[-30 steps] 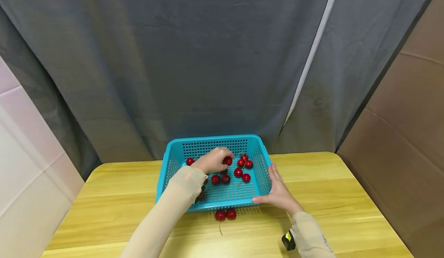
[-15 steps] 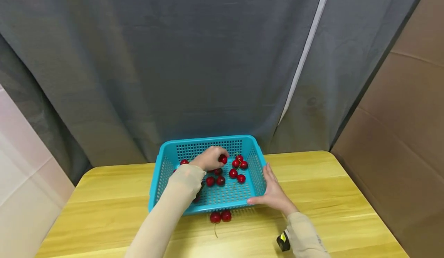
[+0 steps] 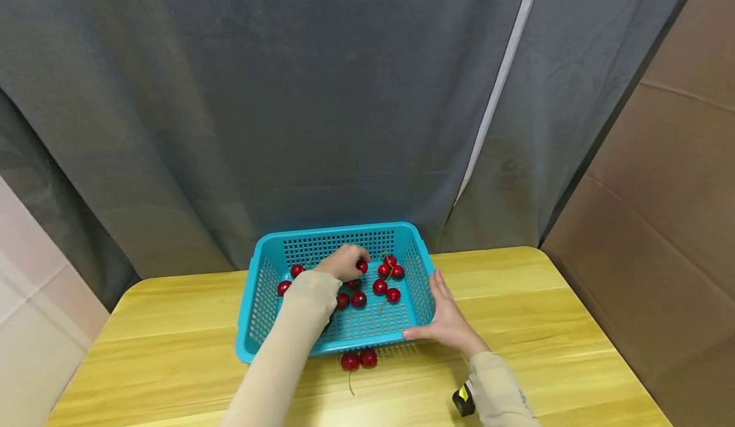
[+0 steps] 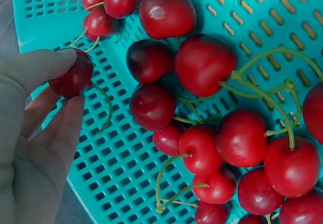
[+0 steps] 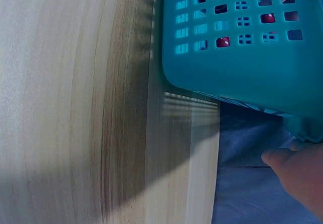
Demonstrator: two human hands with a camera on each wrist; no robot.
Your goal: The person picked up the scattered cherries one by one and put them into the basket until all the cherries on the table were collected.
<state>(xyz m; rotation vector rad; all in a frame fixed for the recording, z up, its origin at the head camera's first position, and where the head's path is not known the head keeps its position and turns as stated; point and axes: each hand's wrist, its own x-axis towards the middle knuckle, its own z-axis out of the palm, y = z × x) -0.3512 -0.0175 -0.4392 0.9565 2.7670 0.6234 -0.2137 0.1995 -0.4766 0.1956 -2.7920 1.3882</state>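
Observation:
In the head view my left hand (image 3: pixel 344 263) is inside a blue perforated plastic basket (image 3: pixel 339 228). Thumb and fingertips pinch a dark red cherry (image 4: pixel 75 75) with a curved green stem, seen closely in the left wrist view. Several more cherries (image 4: pixel 206 65) lie in the basket beside that hand, some joined by green stems. My right hand (image 3: pixel 450 325) rests at the basket's near right corner, fingers straight along the outer side and thumb on the front rim. The left forearm hides part of the basket's near left.
Two cherries (image 3: pixel 358 360), one with its stem showing, lie on the wooden table (image 3: pixel 172 344) before the basket. A black and yellow object (image 3: pixel 462 400) sits by the right wrist. A grey curtain (image 3: pixel 321 108) hangs behind, and a brown panel (image 3: pixel 649 223) stands at right.
The whole scene has slid left in the head view. My left forearm now uncovers another cherry at the basket's left. The pinched cherry and the right hand keep about their places relative to the basket.

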